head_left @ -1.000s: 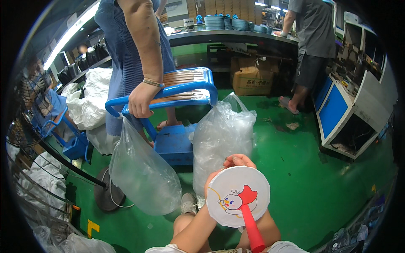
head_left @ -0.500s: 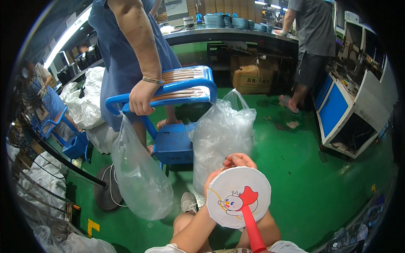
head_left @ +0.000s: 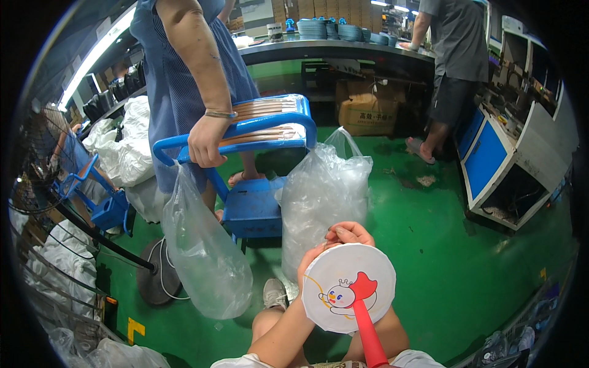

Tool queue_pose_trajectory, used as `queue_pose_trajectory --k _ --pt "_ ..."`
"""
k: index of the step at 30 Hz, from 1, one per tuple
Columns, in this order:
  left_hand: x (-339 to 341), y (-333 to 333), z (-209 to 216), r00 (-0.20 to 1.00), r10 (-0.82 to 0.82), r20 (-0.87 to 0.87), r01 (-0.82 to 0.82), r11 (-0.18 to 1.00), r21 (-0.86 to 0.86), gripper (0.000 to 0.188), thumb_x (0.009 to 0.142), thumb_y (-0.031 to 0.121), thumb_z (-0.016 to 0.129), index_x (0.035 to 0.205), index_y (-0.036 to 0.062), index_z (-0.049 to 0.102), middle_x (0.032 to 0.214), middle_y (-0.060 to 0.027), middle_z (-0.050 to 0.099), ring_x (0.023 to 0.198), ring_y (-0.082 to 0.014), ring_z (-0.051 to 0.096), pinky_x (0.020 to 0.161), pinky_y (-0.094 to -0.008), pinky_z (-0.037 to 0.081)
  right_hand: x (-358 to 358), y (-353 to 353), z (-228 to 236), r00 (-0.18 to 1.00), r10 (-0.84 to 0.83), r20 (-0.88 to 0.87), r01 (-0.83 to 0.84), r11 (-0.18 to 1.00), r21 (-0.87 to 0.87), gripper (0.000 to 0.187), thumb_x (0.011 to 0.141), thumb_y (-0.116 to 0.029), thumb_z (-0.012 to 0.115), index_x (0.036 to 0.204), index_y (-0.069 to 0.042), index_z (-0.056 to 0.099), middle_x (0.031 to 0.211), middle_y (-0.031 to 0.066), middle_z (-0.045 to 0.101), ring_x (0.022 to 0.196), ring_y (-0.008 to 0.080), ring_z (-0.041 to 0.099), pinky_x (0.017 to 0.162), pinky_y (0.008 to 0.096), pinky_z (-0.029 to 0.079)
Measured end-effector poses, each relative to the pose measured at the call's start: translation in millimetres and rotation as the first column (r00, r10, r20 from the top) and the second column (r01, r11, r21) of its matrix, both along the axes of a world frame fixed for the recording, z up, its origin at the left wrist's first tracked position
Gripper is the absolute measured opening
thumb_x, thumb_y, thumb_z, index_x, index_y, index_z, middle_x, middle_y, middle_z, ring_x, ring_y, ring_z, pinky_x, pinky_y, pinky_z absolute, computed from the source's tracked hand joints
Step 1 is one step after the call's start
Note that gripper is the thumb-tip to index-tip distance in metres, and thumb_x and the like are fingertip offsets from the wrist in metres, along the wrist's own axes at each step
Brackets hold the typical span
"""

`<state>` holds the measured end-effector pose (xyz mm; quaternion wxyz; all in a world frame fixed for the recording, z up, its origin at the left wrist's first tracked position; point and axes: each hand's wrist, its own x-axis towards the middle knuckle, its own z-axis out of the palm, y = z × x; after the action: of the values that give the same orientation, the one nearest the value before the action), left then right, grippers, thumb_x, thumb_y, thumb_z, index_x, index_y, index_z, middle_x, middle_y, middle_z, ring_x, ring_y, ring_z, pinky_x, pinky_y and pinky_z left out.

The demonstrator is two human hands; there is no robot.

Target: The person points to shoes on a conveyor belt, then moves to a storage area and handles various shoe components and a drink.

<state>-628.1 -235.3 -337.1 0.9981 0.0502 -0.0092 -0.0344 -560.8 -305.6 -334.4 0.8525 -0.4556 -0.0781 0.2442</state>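
A round white hand fan (head_left: 325,270) with a cartoon snowman figure and a red handle (head_left: 367,331) lies over my wrists and palms. Its handle runs down toward my lap, and no finger shows around it. Past the fan's upper left edge, part of my left hand (head_left: 308,260) shows with its fingers bent inward. My right hand (head_left: 351,233) is at the top edge, fingers curled and meeting the left. Whatever they may hold is hidden behind the fan. Just beyond my hands stands a full clear plastic bag (head_left: 319,202).
Another person's hand (head_left: 207,141) grips a blue chair-like frame (head_left: 251,211) with wooden sticks on top. From it hangs a second clear bag (head_left: 205,257). A fan stand base (head_left: 158,273) is at left, a blue-and-white cabinet (head_left: 491,159) at right. A workbench (head_left: 343,49) carries stacked blue plates.
The hand fan has shifted very slightly to the right. The person in blue has moved a little, and the hanging bag has swung slightly. My hands keep almost the same pose.
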Motion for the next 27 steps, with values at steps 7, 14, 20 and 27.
queue_pose_trajectory --k 7,14,20,27 --pt "1 -3 8 0.999 -0.017 -0.044 0.015 0.999 -0.047 0.026 0.079 0.025 0.042 0.094 0.0050 0.050 0.088 -0.0050 0.056 0.084 -0.0166 0.055 0.076 -0.0298 0.044 0 0 0 1.000 0.000 0.003 0.000 1.000 0.014 0.012 0.082 -0.009 0.052 0.089 0.001 0.054 0.078 0.0055 0.058 0.063 0.0066 0.054 0.057 0.0192 0.045" --pt "4 -4 2 0.999 -0.045 -0.028 0.043 0.996 -0.080 0.024 0.080 0.024 0.042 0.093 0.0055 0.050 0.087 -0.0046 0.056 0.083 -0.0162 0.055 0.075 -0.0293 0.044 1 -1 -3 1.000 -0.001 0.003 0.001 1.000 0.022 0.012 0.082 -0.009 0.052 0.089 0.001 0.054 0.078 0.0060 0.058 0.064 0.0076 0.055 0.058 0.0198 0.045" --pt "1 -2 0 0.999 -0.030 -0.032 0.027 0.995 -0.099 0.022 0.080 0.023 0.042 0.092 0.0060 0.049 0.086 -0.0043 0.056 0.082 -0.0159 0.055 0.074 -0.0288 0.044 0 2 -1 1.000 -0.005 -0.022 0.005 1.000 0.008 0.011 0.082 -0.009 0.052 0.088 0.001 0.054 0.077 0.0058 0.057 0.061 0.0072 0.054 0.057 0.0195 0.045" --pt "2 -1 -6 0.999 0.003 -0.040 -0.009 0.991 -0.130 0.019 0.080 0.022 0.043 0.090 0.0069 0.048 0.084 -0.0037 0.056 0.080 -0.0151 0.056 0.073 -0.0278 0.045 1 0 -1 1.000 -0.025 0.006 0.025 0.999 -0.024 0.011 0.082 -0.009 0.051 0.086 0.001 0.055 0.076 0.0051 0.057 0.061 0.0054 0.053 0.057 0.0178 0.044"
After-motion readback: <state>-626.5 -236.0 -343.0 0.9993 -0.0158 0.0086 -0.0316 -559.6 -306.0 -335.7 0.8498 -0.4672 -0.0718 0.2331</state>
